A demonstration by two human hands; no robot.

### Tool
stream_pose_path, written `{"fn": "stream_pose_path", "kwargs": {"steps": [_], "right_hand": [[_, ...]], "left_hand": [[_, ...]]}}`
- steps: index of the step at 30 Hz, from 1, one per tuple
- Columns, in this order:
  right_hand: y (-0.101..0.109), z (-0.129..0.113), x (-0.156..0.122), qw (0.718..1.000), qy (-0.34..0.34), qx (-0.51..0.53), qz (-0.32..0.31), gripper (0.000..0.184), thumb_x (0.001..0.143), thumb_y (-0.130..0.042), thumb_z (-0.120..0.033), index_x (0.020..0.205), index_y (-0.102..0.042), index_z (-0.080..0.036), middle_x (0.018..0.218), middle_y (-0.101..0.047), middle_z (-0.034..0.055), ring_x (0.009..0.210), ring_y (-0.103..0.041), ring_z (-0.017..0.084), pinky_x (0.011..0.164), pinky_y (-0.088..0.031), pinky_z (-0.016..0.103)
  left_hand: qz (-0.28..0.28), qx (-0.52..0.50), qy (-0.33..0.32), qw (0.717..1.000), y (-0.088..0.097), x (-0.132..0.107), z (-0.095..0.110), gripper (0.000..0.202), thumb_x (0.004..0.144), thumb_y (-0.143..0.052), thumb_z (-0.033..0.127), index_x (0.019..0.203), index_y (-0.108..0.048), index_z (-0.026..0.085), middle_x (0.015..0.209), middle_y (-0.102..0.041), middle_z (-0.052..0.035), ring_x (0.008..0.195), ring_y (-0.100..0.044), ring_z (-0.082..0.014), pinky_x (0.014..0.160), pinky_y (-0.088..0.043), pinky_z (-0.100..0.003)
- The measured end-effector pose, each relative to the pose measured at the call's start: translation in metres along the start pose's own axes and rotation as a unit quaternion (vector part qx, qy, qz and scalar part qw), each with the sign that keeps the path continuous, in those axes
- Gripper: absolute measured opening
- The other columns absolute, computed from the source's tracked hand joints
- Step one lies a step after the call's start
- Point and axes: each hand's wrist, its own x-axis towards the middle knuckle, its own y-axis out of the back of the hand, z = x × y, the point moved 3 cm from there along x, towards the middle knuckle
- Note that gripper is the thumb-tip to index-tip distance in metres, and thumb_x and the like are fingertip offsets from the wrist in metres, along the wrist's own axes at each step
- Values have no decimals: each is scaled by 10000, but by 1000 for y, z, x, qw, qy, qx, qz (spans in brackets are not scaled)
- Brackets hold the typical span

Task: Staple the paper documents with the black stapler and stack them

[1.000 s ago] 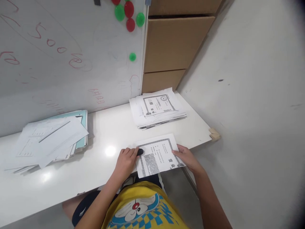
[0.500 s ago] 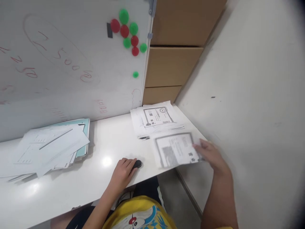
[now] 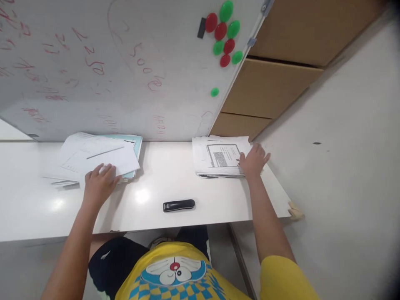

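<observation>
My left hand [image 3: 100,183] is at the near edge of the left paper pile [image 3: 112,156], its fingers bent over the top sheet and pinching that edge; the thumb is partly hidden. At the right paper stack, my right hand [image 3: 253,160] rests on the right edge with fingers spread. A printed sheet with a dark ornamental border [image 3: 223,156] lies on top of this stack, its right end under my fingers. Between the two piles, nearer to me, a black stapler [image 3: 178,205] lies on the white table, touched by neither hand.
Behind the table [image 3: 162,179] stands a whiteboard [image 3: 175,83] with red writing and several red and green round magnets [image 3: 229,46]. Stacked cardboard boxes [image 3: 265,89] rise at the back right. A white wall [image 3: 350,187] bounds the right side. Teal folders [image 3: 137,146] show beneath the left papers.
The bordered sheet has moved from my right hand's hold onto the right stack. My left hand has let go of the stapler and moved left to the other pile. The view has shifted.
</observation>
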Motion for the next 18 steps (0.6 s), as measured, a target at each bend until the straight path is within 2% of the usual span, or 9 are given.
{"fn": "stream_pose_path", "kwargs": {"steps": [3,5,7,9,11,12,13,15,18], "right_hand": [[11,-20,-40,999,-12,43,25,629,855,-472,-288,1412,-275,-73,1529,-171,252,1401,-118,337,1109,-18,536],[7,-43,-78,996,-15,88,-9,555,861,-484,-374,1356,-381,-146,1452,-366,200,1336,-312,307,1086,-229,499],[-8,-73,-120,983,-20,158,-96,457,853,-493,-476,1237,-518,-230,1280,-573,112,1182,-516,266,987,-405,430],[-34,-106,-162,884,-97,367,-273,462,850,-506,-519,1237,-529,-267,1322,-563,71,1220,-505,233,1007,-401,392],[-53,-134,-193,768,-157,494,-376,466,836,-504,-559,1180,-570,-251,1269,-609,73,1180,-547,242,970,-440,400],[-59,-144,-202,731,-173,523,-403,451,822,-532,-547,1152,-586,-244,1227,-637,73,1149,-571,250,946,-459,405],[-63,-149,-206,714,-180,532,-417,426,800,-579,-516,1122,-602,-238,1175,-666,71,1109,-596,257,923,-472,408],[-64,-151,-206,718,-183,525,-419,396,753,-667,-431,1091,-615,-233,1089,-703,62,1021,-641,256,906,-479,412],[-59,-142,-196,727,-200,522,-399,412,772,-652,-463,1108,-599,-231,1070,-710,80,962,-671,250,919,-469,437]], "left_hand": [[54,-31,-28,998,-1,-16,11,233,925,-436,296,963,-642,195,957,-712,-119,1070,-608,-306,871,-424,-462],[116,-47,-47,991,1,-26,32,202,917,-461,250,979,-645,195,935,-721,-109,1012,-641,-285,818,-452,-427],[153,-67,-91,982,3,-35,62,220,910,-471,193,1062,-630,204,987,-722,-99,1012,-650,-272,784,-474,-409],[130,-104,-170,971,3,-42,95,302,913,-446,134,1159,-594,228,1068,-707,-88,1050,-642,-253,775,-500,-387],[61,-148,-264,951,2,-46,120,384,918,-414,95,1237,-548,262,1150,-678,-71,1100,-622,-222,809,-519,-360],[29,-162,-301,939,2,-47,126,410,920,-405,85,1260,-531,275,1186,-661,-63,1126,-607,-207,844,-520,-350],[6,-168,-326,930,2,-47,126,426,920,-402,77,1273,-521,284,1216,-645,-55,1152,-590,-197,887,-512,-346],[10,-158,-333,929,6,-44,109,444,913,-407,57,1275,-520,287,1257,-618,-47,1199,-554,-195,959,-481,-366],[90,-116,-290,946,16,-39,67,457,897,-420,31,1255,-536,291,1253,-620,-39,1209,-546,-217,960,-469,-411]]}}
